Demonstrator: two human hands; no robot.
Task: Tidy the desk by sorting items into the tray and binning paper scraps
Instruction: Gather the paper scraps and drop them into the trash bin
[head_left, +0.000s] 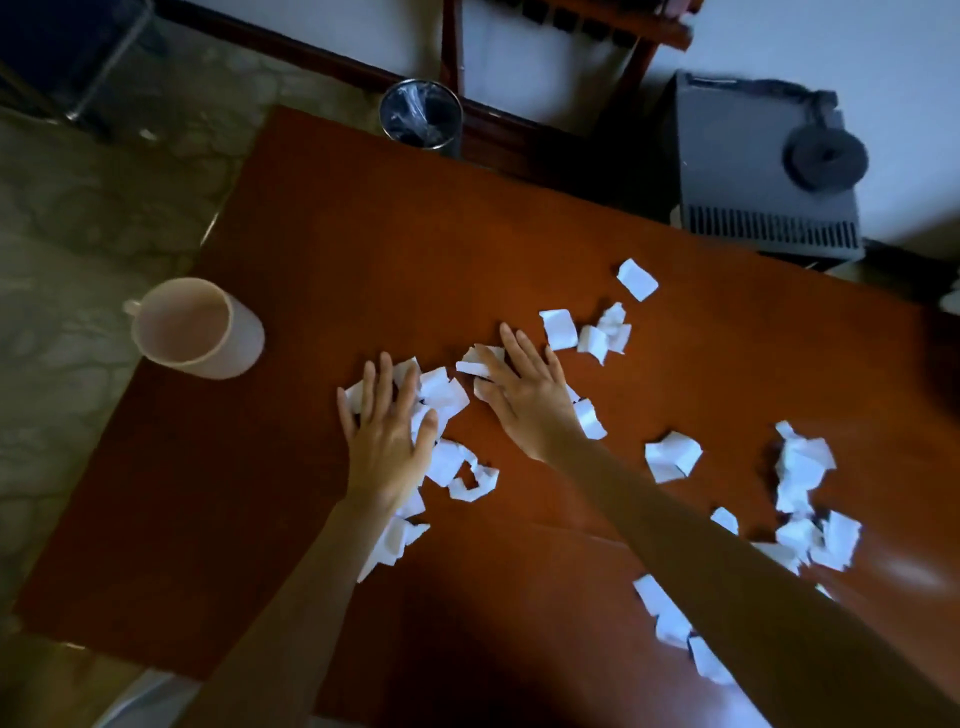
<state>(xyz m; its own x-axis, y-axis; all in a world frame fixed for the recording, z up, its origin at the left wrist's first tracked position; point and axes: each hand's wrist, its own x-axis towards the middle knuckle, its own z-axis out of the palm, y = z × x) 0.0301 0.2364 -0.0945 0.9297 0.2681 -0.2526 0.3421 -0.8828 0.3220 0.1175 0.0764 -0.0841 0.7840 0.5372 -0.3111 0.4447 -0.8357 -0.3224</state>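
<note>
Head view: L hand (387, 441) flat, fingers spread, palm down on a clump of paper scraps (439, 397) mid-desk (322, 249), gripping nothing. R hand (524, 400) also spread, fingertips on a scrap (475, 364). More scraps scattered right. Mug (195, 327) at left edge; bin (421, 114) on floor beyond desk.

Torn white paper scraps (670, 457) lie scattered on the reddish-brown wooden desk (363, 234), mostly centre and right. A pale plastic mug (200, 327) stands at its left edge. The round metal bin (421, 114) sits on the floor behind the desk.
</note>
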